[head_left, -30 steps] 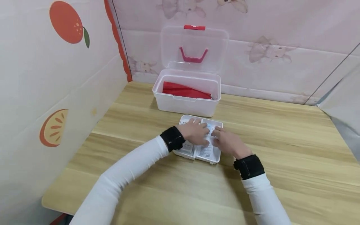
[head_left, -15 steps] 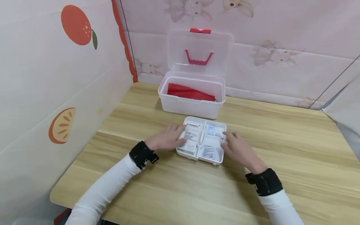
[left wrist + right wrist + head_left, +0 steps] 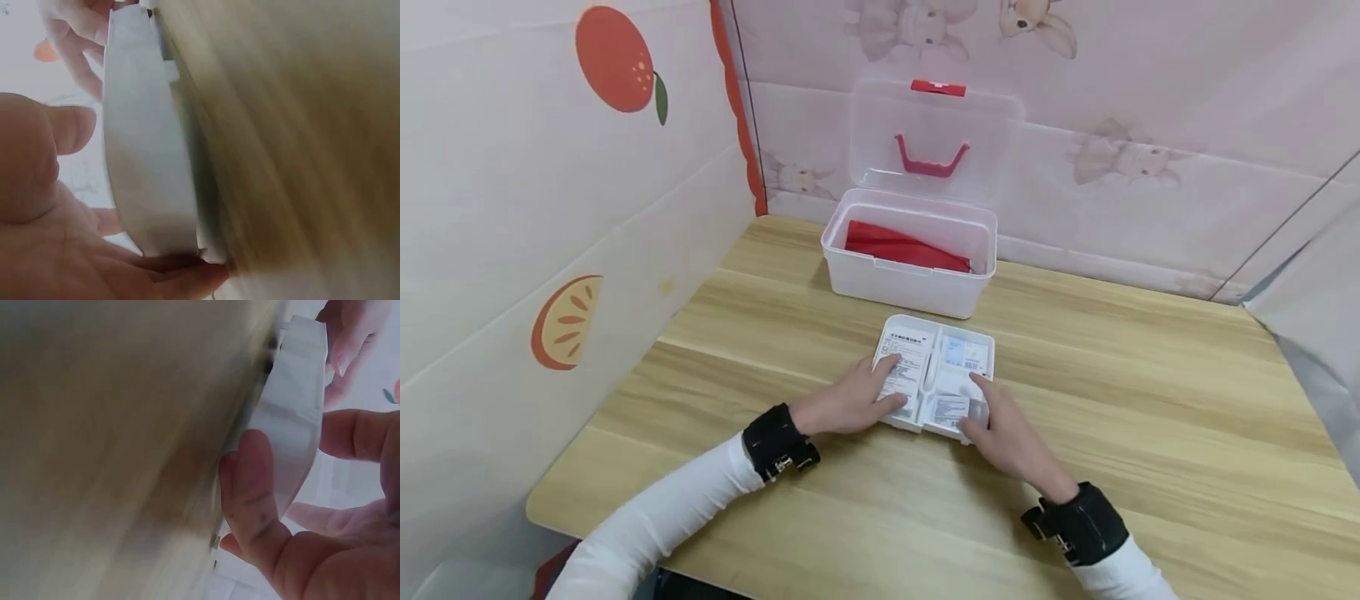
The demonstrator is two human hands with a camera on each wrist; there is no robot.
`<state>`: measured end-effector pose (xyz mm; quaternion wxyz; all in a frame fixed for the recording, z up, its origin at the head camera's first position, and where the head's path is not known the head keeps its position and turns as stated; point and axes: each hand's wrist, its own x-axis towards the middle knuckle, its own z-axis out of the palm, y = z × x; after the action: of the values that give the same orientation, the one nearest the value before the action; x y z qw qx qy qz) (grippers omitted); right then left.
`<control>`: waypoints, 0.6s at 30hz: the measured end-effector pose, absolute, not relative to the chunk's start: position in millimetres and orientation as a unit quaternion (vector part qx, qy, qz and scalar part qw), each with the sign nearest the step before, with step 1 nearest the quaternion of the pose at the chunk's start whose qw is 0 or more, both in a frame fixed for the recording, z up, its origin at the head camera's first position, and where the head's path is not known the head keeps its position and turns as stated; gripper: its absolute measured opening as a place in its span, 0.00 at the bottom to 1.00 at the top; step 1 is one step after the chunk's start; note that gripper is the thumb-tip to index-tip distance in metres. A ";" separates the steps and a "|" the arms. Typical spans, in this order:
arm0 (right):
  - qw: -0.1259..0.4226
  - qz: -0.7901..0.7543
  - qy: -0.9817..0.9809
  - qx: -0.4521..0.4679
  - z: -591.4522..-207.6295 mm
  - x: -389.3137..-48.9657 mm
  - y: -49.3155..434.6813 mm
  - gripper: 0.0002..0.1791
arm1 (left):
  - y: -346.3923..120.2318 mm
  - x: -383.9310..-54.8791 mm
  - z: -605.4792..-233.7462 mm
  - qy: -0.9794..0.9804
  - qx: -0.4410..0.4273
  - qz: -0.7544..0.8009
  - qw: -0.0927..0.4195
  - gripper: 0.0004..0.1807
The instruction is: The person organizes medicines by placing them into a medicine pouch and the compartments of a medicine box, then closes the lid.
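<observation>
A shallow white divided tray (image 3: 933, 358) sits low over the table, in front of a clear box. Its left half holds a white packet covered in print (image 3: 912, 354). On the right are a blue-and-white packet (image 3: 966, 353) and a smaller labelled packet (image 3: 951, 410). My left hand (image 3: 846, 402) grips the tray's left side, thumb over the top and fingers around the outer wall. My right hand (image 3: 1013, 435) holds the opposite side. In the right wrist view, fingers (image 3: 253, 487) wrap the tray's outer wall, close to the wood.
Behind the tray, a translucent box (image 3: 902, 283) with its lid (image 3: 1000, 142) raised contains a folded red item (image 3: 906, 246). Printed cloth walls (image 3: 1150, 217) border the wooden table (image 3: 1150, 400) at the left and back.
Both hands have left the top of the packets, spread outward, and come to the tray's two sides. The tray now sits slightly nearer to me relative to the box.
</observation>
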<state>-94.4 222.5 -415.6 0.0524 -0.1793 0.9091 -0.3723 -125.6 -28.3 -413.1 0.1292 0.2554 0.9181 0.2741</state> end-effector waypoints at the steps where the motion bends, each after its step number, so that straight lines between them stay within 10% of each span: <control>1: 0.045 -0.378 0.906 -0.185 -413.7 -90.8 223.7 0.35 | -27.7 -121.6 -411.1 0.915 0.253 0.287 0.130 0.37; 18: -0.129 -0.343 0.870 -0.330 -337.0 -60.4 225.7 0.28 | -42.2 -99.3 -334.9 0.864 0.262 0.430 -0.014 0.27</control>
<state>-60.4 225.7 -337.0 -0.1292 -0.3302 0.8700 -0.3427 -99.3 -42.2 -334.9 -0.0136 0.2622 0.8637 0.4303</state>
